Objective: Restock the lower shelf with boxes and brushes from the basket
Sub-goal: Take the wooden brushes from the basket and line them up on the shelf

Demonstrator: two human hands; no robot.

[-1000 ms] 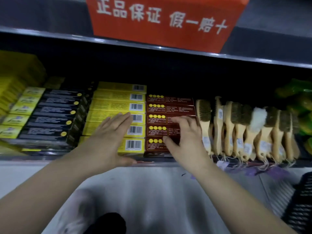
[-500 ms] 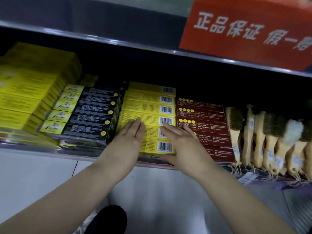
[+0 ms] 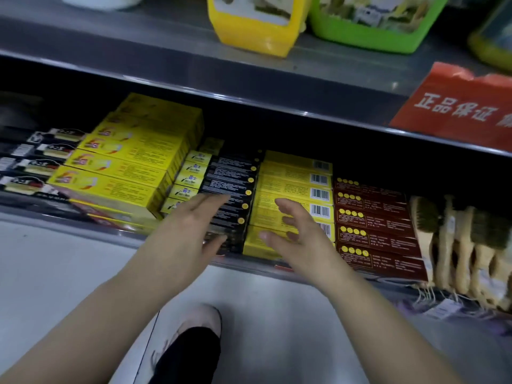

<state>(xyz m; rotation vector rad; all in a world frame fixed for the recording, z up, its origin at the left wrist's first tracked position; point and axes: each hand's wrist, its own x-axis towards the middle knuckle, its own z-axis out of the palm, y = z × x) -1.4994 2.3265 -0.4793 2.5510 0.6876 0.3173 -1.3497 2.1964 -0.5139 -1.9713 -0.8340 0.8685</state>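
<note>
Both hands reach into the lower shelf [image 3: 171, 246] with nothing in them. The left hand [image 3: 191, 231] lies flat, fingers straight and together, over the front of the black boxes [image 3: 230, 189], thumb near their lower edge; whether it presses them or only hovers I cannot tell. That flat pose suits squaring a row, not picking one up. The right hand [image 3: 293, 234] is spread, fingers apart and slightly bent, just in front of the yellow boxes [image 3: 293, 184]; it seems poised to nudge the same stacks from the other side.

The boxes sit in stepped rows with labels and barcodes facing out, so each kind reads from the aisle. Red boxes [image 3: 371, 217] stand beside the yellow ones, and the brushes [image 3: 457, 245] stand on end at the far right, tags hanging over the shelf lip. Larger yellow cartons [image 3: 133, 162] fill the left.

The basket is out of view. The shelf looks nearly full, so I judge this to be tidying between loads. Above, a yellow bin [image 3: 257, 29] and green bin [image 3: 371, 31] rest on the upper shelf, beside a red sign [image 3: 457, 106].
</note>
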